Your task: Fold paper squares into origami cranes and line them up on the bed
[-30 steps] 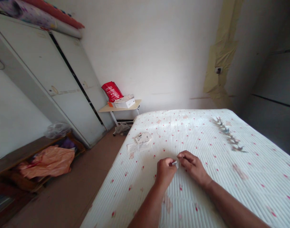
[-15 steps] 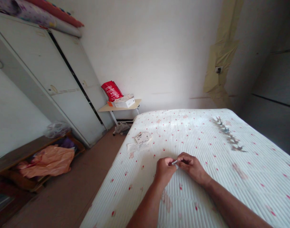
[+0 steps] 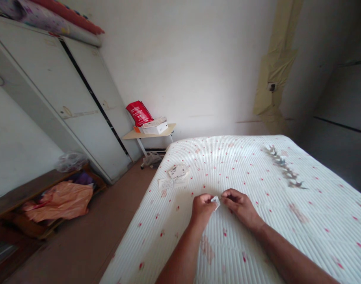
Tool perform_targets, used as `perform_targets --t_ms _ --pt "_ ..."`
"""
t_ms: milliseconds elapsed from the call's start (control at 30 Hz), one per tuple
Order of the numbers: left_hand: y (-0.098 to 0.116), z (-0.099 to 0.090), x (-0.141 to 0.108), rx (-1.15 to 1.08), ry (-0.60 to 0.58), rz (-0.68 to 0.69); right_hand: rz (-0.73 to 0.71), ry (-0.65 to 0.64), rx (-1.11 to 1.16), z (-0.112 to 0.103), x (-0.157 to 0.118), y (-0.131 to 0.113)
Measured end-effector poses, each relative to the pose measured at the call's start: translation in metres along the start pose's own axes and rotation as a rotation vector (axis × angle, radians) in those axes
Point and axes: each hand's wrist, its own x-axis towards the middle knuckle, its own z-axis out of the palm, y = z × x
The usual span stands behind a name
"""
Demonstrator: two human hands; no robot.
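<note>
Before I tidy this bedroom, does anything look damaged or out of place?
Yes: yellow covering around the wall socket is wrinkled and uneven, like a makeshift patch. At left, an orange plastic bag bulges untidily from a low wooden cabinet. The folded paper in the left hand is too small to judge.

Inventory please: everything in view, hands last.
Bed: one, white with red spots, centre
Folded paper: one, whitish, over the bed
Loose papers: two or more, white, bed's left
Folded shapes: several, greyish, bed's right
Table: one, pale, far end
Red bag: one, red, on table
Box: one, white, on table
Low unit: one, brown, far left
Plastic bags: two, orange and clear, low unit
Cabinet: one, grey, left
Rolls: two or more, purple and red, atop cabinet
Socket: one, white, upper right
Left grip: one, holding folded paper
Right grip: one, beside folded paper
</note>
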Motion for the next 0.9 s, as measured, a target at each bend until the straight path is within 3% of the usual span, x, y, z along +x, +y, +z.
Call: perform_targets --t_ms 467,700,900 --pt "-0.0036 0.0022 0.0004 0.01 0.002 0.032 -0.119 0.013 -0.258 0.0095 0.0017 0.0062" --pt "-0.0067 0.0024 0.0019 0.012 0.024 0.042 -0.07 -0.033 -0.165 0.0081 0.0033 0.0063" --pt "-0.0095 0.004 0.0025 0.06 0.045 0.062 -0.078 -0.003 -0.218 0.0098 0.0032 0.0037"
